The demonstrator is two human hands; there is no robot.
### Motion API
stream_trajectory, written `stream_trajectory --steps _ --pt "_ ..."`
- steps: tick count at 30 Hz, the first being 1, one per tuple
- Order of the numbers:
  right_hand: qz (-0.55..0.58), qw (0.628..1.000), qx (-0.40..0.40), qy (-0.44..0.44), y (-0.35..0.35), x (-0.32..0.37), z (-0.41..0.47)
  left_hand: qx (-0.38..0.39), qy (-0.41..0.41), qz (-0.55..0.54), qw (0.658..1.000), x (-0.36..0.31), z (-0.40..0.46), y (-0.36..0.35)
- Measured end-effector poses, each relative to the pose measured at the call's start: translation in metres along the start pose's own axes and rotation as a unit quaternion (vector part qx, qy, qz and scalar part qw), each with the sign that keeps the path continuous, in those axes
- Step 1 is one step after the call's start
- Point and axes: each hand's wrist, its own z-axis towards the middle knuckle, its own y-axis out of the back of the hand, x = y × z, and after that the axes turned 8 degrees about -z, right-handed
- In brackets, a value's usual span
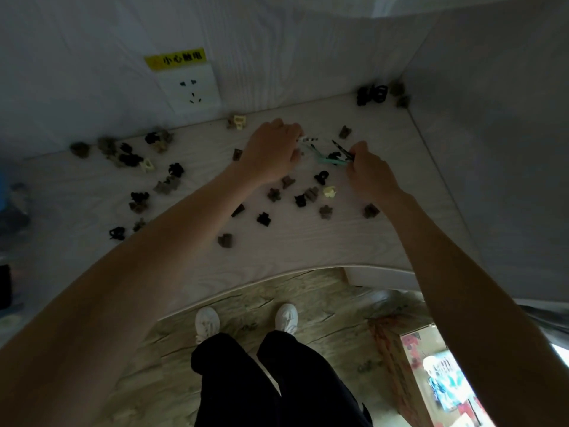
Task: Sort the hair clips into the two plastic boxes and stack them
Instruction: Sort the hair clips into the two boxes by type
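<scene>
Many small claw hair clips in black, brown and cream lie scattered over the pale wood table (308,245). My left hand (272,151) is curled near the back of the table, with a black-and-white slim clip (309,139) sticking out from its fingertips. My right hand (371,172) pinches the ends of a teal slim clip (328,160) and thin black slim clips (341,149). Below the hands lie a cream claw clip (330,191) and a black claw clip (321,177). I cannot make out either plastic box.
A heap of dark clips (374,94) sits in the back right corner, another cluster (123,152) along the back left. A wall socket (191,87) with a yellow label is behind. A side wall (492,149) bounds the right. A cardboard box (400,365) stands on the floor.
</scene>
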Motion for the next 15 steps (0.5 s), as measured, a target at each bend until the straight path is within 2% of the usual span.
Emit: stream_trajectory --steps 3,5,11,15 --pt "-0.007 1.0 0.011 -0.015 -0.006 -0.014 -0.01 0.096 -0.014 0.048 0.994 -0.004 0.025 -0.013" --pt "-0.021 1.0 0.004 -0.016 -0.008 -0.022 -0.016 0.128 -0.023 0.079 0.988 -0.007 0.034 -0.022" --pt "-0.022 0.999 -0.04 -0.01 -0.006 -0.033 -0.025 0.125 -0.072 0.131 0.981 -0.011 0.046 -0.028" --pt "-0.006 0.997 -0.068 -0.033 0.0 -0.028 -0.031 0.102 -0.044 0.096 0.989 -0.013 0.04 -0.015"
